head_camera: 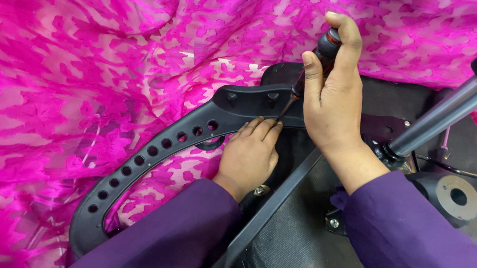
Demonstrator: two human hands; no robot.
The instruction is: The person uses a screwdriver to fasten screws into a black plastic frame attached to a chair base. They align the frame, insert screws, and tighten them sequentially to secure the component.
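- Chair seat [297, 252], black and turned underside up, lies across the lower middle of the view on a bright pink patterned cloth [58, 52]; its metal post [438, 118] slants up to the right edge, and a round black mount [457, 196] sits beside the post's foot.
- Armrest [152, 150], a long curved black piece with a row of holes, sweeps from the lower left up to the seat's upper edge, where its flat end with two bolt heads rests against the seat.
- Right hand [332, 96] is clenched around the dark handle of a screwdriver [318, 55], thumb on top, holding it nearly upright with the thin shaft pointing down at the armrest's flat end; I cannot tell whether the tip is seated in a fastener.
- Left hand [251, 152] lies flat, fingers loose and spread on the armrest just below the tool's tip, grasping nothing, pressing the piece down.
- To do this well, I judge the shaft should stay in line with the screw, with downward push from the right palm, so the tip does not slip out.
- The left hand should keep the armrest from shifting, with fingertips clear of the tip.
- A loose screw [259, 190] near the left wrist could roll away.
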